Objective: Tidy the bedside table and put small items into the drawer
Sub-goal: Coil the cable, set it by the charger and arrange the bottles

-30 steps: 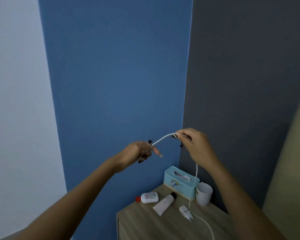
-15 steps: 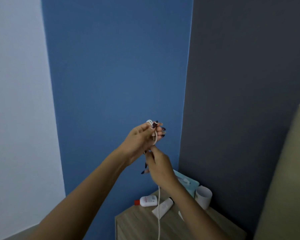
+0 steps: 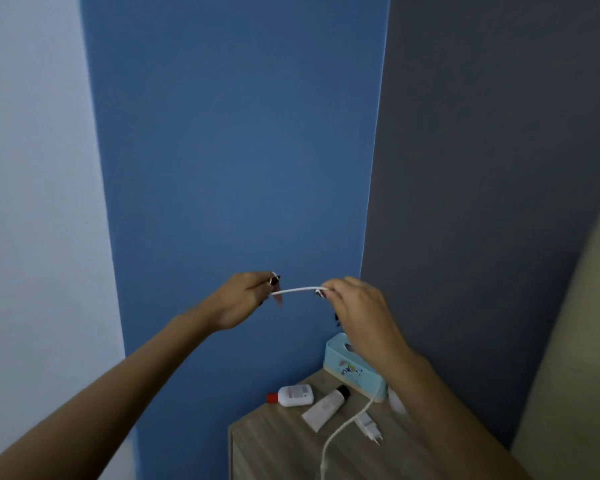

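Against the blue wall (image 3: 236, 133), left hand (image 3: 243, 301) and right hand (image 3: 359, 308) are pinching the charger cable (image 3: 297, 290), best coiling it in loose, even loops.

Dim, even indoor light with a cool blue cast. The pale wall (image 3: 32, 168) at left is the brightest area; the grey wall (image 3: 499, 168) at right is the darkest. Shadows are faint and soft-edged. The right hand (image 3: 357, 306) and the white cable (image 3: 295, 290) look slightly smeared by motion. Wall edges lean and bow toward the frame borders, a wide-angle distortion. Fine detail is soft throughout.
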### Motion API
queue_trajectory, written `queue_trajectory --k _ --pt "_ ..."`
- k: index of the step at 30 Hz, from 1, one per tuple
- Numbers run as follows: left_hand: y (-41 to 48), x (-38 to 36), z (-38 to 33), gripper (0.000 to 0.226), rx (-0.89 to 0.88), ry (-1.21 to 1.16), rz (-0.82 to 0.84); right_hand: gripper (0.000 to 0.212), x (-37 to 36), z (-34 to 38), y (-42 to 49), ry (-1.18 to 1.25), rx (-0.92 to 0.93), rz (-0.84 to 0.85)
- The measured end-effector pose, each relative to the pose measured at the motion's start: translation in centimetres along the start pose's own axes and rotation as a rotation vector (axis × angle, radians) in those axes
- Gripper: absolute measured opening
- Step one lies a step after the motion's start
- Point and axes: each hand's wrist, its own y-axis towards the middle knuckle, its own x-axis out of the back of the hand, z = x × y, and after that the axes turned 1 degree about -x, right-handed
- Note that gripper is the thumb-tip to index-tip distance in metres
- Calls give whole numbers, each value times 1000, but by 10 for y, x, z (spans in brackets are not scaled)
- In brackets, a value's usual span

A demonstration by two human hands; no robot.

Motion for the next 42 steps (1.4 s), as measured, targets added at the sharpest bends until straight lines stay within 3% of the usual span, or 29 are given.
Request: queue_trajectory --k 2,6,9,13,17,21,25,29,31,37,39,42 --pt "-6 1 -8 41 78 -295 110 21 4 -7 6 14 25 -91" --pt "-11 -9 -27 21 151 -1045 361 22 1 -13 22 184 -10 -233" --pt "-7 -18 -35 20 102 -1554 503 23 -14 -6 26 317 -69 -229" --pt "1 -23 -44 20 17 -1819 416 22 -44 12 20 531 -192 -161" --pt "7 -20 -46 33 56 -1701 157 16 -63 25 7 570 -282 -28" --pt "15 -19 -38 31 73 -1358 -3 19 -75 33 -5 486 -231 105" --pt "17 -25 -27 31 -9 -835 -59 45 -70 39 -9 425 -210 196" --pt "14 -26 -18 32 -204 -23 -118 35 -49 41 -12 340 -145 271" --pt "12 -24 -12 33 -265 208 -100 30 -35 37 -12 289 -131 296" --pt "-1 -24 -9 35 -132 233 -38 22 9 5 7 37 -72 188" --pt "-3 -31 -20 41 -86 77 -3 20 13 -4 14 4 -31 118" --pt "-5 -35 -35 42 -19 -352 64 18 11 -14 22 29 17 -25"
